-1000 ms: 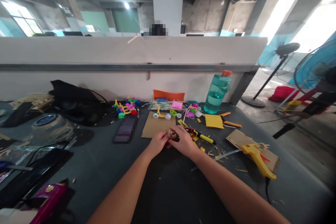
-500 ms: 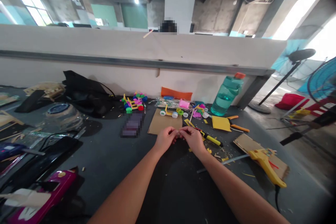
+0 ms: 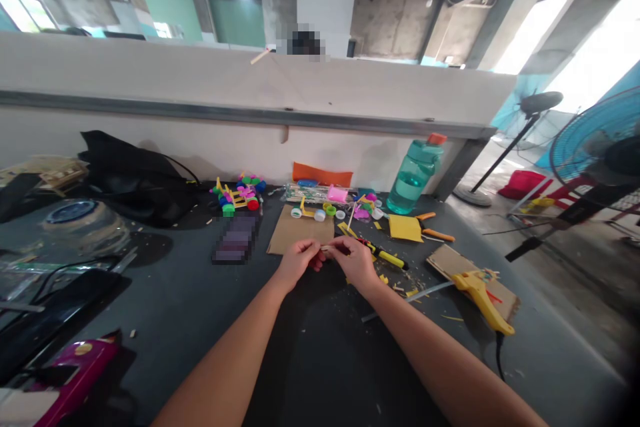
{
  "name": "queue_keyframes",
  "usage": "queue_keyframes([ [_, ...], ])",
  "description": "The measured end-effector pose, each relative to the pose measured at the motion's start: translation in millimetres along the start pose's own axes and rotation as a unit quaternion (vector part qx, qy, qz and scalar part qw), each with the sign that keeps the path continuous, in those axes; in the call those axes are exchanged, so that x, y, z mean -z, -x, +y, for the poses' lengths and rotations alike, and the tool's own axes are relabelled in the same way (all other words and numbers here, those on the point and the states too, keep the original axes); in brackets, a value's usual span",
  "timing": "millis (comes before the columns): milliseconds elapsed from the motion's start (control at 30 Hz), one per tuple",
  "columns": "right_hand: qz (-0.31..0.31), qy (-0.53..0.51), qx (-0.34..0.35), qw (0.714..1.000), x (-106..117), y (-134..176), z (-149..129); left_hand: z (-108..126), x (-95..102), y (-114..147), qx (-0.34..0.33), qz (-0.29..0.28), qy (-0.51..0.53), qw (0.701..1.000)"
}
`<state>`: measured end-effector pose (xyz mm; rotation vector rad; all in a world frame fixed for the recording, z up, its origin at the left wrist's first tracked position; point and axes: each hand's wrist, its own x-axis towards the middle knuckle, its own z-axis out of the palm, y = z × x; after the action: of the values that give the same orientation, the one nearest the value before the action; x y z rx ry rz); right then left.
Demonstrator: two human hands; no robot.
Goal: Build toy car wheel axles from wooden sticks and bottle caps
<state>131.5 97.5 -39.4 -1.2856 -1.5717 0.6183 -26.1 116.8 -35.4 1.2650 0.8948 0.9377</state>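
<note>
My left hand (image 3: 299,263) and my right hand (image 3: 353,260) meet at the front edge of a brown cardboard sheet (image 3: 285,230). Between their pinched fingertips is a small pale piece (image 3: 325,248), too small and covered for me to name its kind. Behind the fingers, on the cardboard, lies a yellow frame with white bottle caps (image 3: 306,212). Close to my right hand are a yellow and black cutter (image 3: 390,258) and several yellow scraps.
A yellow glue gun (image 3: 480,300) lies over cardboard at right. Orange-handled scissors (image 3: 436,235) touch a yellow sheet (image 3: 405,228). A teal bottle (image 3: 415,177) stands behind. Toy pieces (image 3: 235,197), a blurred dark rectangle (image 3: 235,240) and a magenta case (image 3: 83,367) are leftward.
The whole view has shifted, so things on the table appear further left. My hands stay pinched together, and the pale piece shows more clearly between the fingertips.
</note>
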Motion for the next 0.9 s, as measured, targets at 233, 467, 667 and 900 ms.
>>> queue_keyframes([
  [233,0.012,-0.014,-0.018,1.0,-1.3,-0.1,1.0,1.4,1.9,0.9,0.014,-0.014,0.034,0.999],
  [467,0.013,-0.023,-0.026,0.999,-0.7,0.2,1.2,-1.0,4.5,0.2,0.033,-0.024,0.087,0.995],
  [667,0.019,-0.023,-0.023,0.999,0.1,0.2,2.2,1.5,3.8,1.5,0.038,-0.033,0.106,0.993],
  [900,0.028,-0.028,-0.013,0.999,-1.4,0.9,3.0,2.8,2.2,1.2,0.032,-0.012,0.078,0.996],
])
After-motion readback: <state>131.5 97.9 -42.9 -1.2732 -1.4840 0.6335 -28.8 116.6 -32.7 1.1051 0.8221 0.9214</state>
